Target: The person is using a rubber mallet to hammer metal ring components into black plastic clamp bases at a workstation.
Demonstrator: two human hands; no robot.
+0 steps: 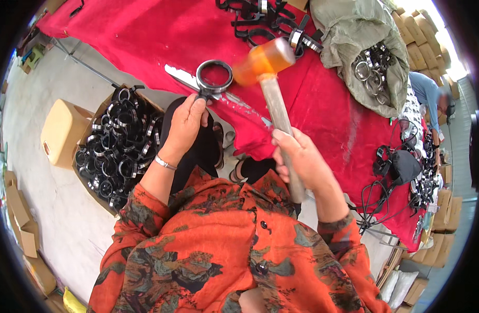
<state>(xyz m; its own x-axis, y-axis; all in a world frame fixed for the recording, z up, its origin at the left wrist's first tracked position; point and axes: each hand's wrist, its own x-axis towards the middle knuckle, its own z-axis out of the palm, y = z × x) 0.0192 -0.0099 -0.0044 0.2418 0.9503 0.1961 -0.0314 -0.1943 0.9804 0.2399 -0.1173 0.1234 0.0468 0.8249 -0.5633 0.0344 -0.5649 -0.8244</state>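
Note:
My left hand [186,125] is closed around the short stem of a black ring-shaped clamp [212,89]. The ring stands up past my fingers, beside the edge of the table with a red cloth [161,39]. A mallet [277,101] with a wooden handle and an orange, pale-faced head is gripped in my right hand [304,159]. Its head is blurred by motion and hangs over the red cloth, just right of the ring and apparently apart from it. A whitish worn strip [181,76] runs along the cloth's edge near the ring.
On my left, a cardboard box [89,122] holds many black ring clamps, beside a beige plastic jug [64,130]. More black clamps [260,35] lie at the table's far side, near a grey-green sack [349,31] of rings. A black pouch [404,167] with cables lies right. Another person [424,91] bends beyond.

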